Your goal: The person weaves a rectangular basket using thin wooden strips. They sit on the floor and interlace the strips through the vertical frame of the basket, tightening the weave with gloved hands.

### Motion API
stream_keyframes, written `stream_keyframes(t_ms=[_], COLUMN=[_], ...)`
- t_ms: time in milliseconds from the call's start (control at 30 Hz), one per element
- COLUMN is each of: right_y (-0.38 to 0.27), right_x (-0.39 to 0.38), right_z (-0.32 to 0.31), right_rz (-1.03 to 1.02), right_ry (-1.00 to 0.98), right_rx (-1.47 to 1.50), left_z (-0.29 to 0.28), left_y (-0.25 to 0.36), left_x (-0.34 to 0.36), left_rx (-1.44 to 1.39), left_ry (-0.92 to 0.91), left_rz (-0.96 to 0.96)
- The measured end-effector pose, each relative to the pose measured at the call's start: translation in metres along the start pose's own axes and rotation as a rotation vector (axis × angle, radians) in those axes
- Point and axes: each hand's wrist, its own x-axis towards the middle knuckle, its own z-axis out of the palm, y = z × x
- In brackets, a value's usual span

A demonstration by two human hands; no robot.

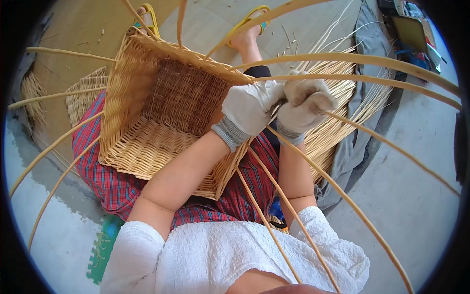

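A square wicker basket [161,147] lies tilted on my lap, its mouth toward me. Long peeled rods [352,193] fan out from its rim on every side. My left hand [250,107], in a whitish knit glove, is closed over the basket's right rim near the far corner; its fingertips are partly hidden. Right beside it, almost touching, my right hand [307,102] in a soiled matching glove makes a fist around a wicker rod [391,142]. That rod comes out past the fist and runs toward the lower right.
A large bundle of thin wicker rods [338,127] lies on grey cloth [364,108] at the right. A woven panel [87,93] sits on the floor at the left. A green foam mat [105,245] is at the lower left. Assorted items [416,39] stand at the far right.
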Motion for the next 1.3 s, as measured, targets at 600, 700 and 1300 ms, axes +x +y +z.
stream_keyframes(t_ms=[600,700,1300], right_y=[0.001,-0.025,0.055], right_x=[0.012,0.021,-0.027], right_z=[-0.019,-0.063,-0.088], right_rz=[0.197,0.097,0.093], right_ry=[-0.338,-0.704,-0.617], right_rx=[0.071,-0.283,-0.519], left_z=[-0.028,-0.069,-0.032], left_y=[-0.006,0.002,-0.015], left_x=[-0.012,-0.053,-0.077], left_rx=[0.002,-0.367,-0.146], left_ry=[-0.212,-0.228,-0.358], left_rz=[-0.030,-0.366,-0.208])
